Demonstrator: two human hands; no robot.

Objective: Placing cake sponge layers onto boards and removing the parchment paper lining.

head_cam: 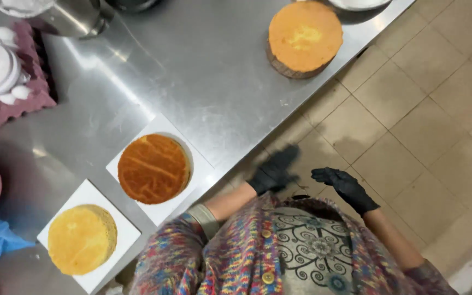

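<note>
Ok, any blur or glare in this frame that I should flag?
Head view: the left hand is smeared by motion blur, while the right hand is sharper; bright glare streaks cross the steel table; the cakes on white boards stay crisp; the corners look a little soft.

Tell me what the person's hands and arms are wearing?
Both the left hand and the right hand wear black gloves. The forearms are bare, with the sleeves of a colourful knitted cardigan pushed up. It has round yellow buttons.
</note>
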